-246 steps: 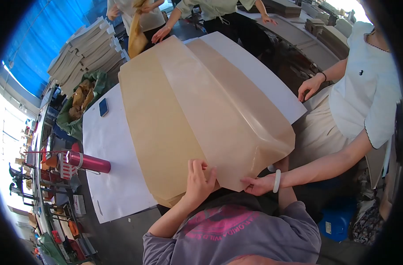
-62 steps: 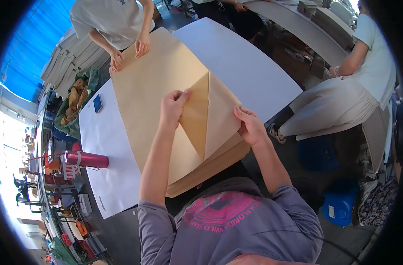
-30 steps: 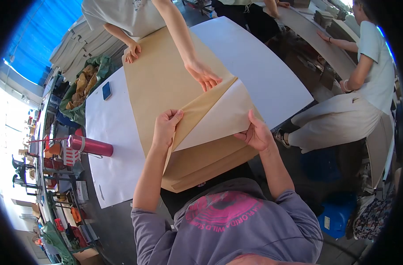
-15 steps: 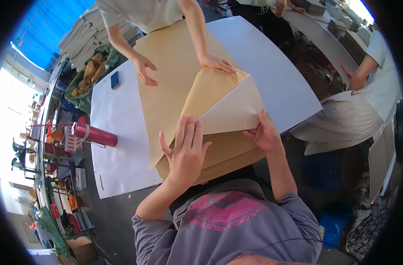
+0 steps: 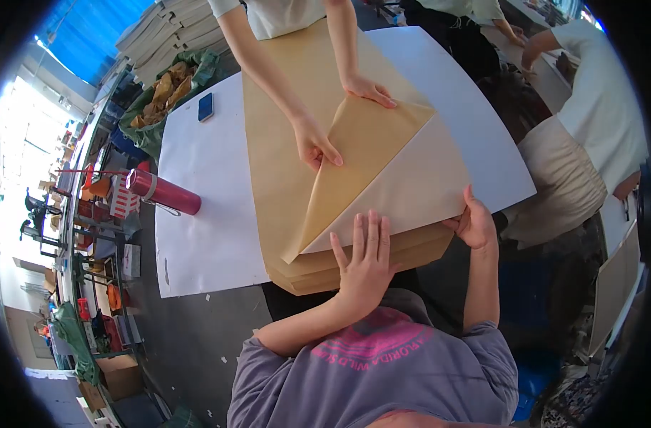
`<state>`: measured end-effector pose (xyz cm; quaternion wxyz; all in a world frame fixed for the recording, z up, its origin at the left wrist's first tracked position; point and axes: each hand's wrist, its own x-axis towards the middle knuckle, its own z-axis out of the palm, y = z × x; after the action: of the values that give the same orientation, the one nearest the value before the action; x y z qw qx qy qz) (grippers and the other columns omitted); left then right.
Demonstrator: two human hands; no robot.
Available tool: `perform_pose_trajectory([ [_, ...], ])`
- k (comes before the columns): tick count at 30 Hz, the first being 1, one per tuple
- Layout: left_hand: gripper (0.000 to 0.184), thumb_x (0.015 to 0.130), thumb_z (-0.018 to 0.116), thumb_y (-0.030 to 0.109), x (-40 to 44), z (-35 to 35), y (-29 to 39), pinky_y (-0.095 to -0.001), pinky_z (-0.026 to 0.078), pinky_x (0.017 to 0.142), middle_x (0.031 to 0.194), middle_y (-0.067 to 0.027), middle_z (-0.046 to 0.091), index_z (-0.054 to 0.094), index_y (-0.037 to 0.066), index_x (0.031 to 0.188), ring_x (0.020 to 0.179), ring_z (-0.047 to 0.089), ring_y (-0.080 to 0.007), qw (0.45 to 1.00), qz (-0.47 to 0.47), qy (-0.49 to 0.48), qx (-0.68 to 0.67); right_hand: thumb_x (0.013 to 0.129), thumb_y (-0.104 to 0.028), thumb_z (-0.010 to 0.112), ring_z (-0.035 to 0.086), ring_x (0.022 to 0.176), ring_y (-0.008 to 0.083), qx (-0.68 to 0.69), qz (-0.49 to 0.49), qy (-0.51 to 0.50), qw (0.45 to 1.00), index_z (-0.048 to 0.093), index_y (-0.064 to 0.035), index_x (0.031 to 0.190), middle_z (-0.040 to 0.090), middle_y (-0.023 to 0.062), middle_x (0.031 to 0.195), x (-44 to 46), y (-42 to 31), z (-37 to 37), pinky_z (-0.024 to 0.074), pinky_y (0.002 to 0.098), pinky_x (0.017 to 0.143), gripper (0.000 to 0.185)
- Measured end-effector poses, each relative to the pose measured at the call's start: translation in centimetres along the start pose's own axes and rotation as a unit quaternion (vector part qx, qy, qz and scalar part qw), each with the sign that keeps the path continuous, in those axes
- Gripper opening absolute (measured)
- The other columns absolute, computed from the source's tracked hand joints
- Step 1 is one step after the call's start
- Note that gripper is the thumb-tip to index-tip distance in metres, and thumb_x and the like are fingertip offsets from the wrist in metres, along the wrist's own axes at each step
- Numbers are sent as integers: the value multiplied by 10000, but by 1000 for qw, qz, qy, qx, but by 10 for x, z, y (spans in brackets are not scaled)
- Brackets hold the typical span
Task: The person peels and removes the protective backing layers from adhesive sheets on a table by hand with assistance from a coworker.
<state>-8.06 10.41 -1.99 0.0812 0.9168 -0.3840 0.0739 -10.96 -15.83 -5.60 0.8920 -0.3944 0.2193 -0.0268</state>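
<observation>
A white sheet (image 5: 421,182) lies on a stack of brown kraft paper (image 5: 404,253), partly covered by a folded-over flap of kraft paper (image 5: 372,153). My left hand (image 5: 367,260) rests flat on the sheet's near edge, fingers spread. At the near right corner, my right hand (image 5: 475,222) grips the white sheet, thumb up and fingers partly hidden beneath the edge. Across the table, a co-worker's hand (image 5: 318,146) pinches the flap's left fold. The co-worker's other hand (image 5: 369,91) presses on its far end.
A pink bottle (image 5: 165,192) and a phone (image 5: 206,108) lie on the white tabletop (image 5: 204,242) to the left. Beyond them stands a green sack (image 5: 150,107) of crumpled brown paper. Another person (image 5: 575,135) leans at the right. Shelves line the left side.
The co-worker's left-side hand has come down onto the flap's fold. My left hand has shifted right along the near edge, and more of the white sheet's near edge shows. The view has shifted.
</observation>
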Motion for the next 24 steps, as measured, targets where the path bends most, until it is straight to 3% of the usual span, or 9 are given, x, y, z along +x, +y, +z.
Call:
perform_pose_trajectory([
  [5,899,756,656,454,-2,7,20,-711,107,988,1482,-254,162,255,5,1423,1383,140,-420,997,7,-38,-65,932,-422,488,614,1025,206,-30,-6,18,999,443,-45,1271,586,100,1177,2,-6,-22,570,382,769,510],
  [11,867,742,669,433,-3,23,21,-708,98,995,1488,-218,181,280,70,1427,1391,156,-379,995,-7,-17,-94,933,-403,495,610,1034,211,-8,13,20,1000,449,-46,1263,581,99,1185,8,-4,-30,560,385,804,488],
  [14,782,780,652,440,-14,29,20,-757,85,949,1362,-285,282,336,38,1372,1344,136,-498,995,90,26,-39,937,-407,485,624,1001,209,1,16,32,999,455,-43,1256,599,94,1153,11,-3,-31,570,364,759,486],
  [17,707,781,653,419,-34,25,10,-767,53,942,1284,-269,322,400,29,1314,1335,152,-490,936,237,257,-19,940,-416,475,644,950,205,-1,25,38,999,466,-42,1243,619,89,1115,14,-6,-32,579,343,714,481],
  [19,657,780,650,402,-18,6,-15,-769,1,938,1365,-282,274,452,22,1278,1314,217,-504,981,68,179,-32,941,-420,471,655,918,202,-5,30,38,999,475,-41,1231,629,87,1092,13,-5,-35,583,332,697,477],
  [21,569,785,639,310,10,-23,-51,-743,-27,966,1375,-248,363,493,21,1254,1286,354,-433,984,-51,169,6,941,-422,468,664,886,200,-10,29,32,999,484,-35,1217,639,90,1066,13,-3,-39,586,319,682,475],
  [24,526,786,614,198,11,-31,-87,-676,-9,1028,1327,-177,483,491,14,1263,1253,449,-337,993,-9,114,24,939,-420,470,666,881,199,-9,33,6,999,488,-21,1207,644,98,1051,13,-3,-39,589,314,683,481],
])
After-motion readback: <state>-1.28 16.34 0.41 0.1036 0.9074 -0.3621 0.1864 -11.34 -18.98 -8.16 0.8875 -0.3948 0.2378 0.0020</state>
